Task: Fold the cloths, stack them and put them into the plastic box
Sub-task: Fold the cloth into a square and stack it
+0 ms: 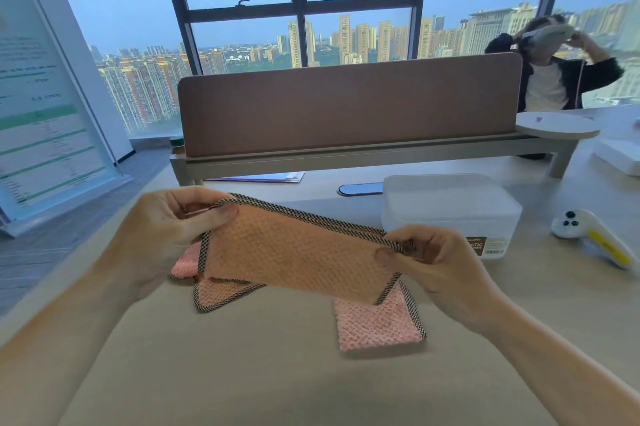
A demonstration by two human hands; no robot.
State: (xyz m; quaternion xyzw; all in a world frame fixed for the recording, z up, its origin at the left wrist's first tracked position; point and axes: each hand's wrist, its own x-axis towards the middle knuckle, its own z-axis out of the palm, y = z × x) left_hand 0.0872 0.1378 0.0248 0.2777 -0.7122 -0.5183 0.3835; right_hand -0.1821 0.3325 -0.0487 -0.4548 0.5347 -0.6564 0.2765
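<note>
A beige desk [270,356] carries a brown divider panel [349,107] along its far edge. Behind it, tall dark-framed windows [301,3] show city towers under a dim blue sky

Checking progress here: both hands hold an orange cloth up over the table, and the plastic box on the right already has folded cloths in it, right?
Not quite. In the head view the plastic box looks empty. Both the left hand and right hand do hold the orange cloth; the pink cloths lie on the table.
</note>
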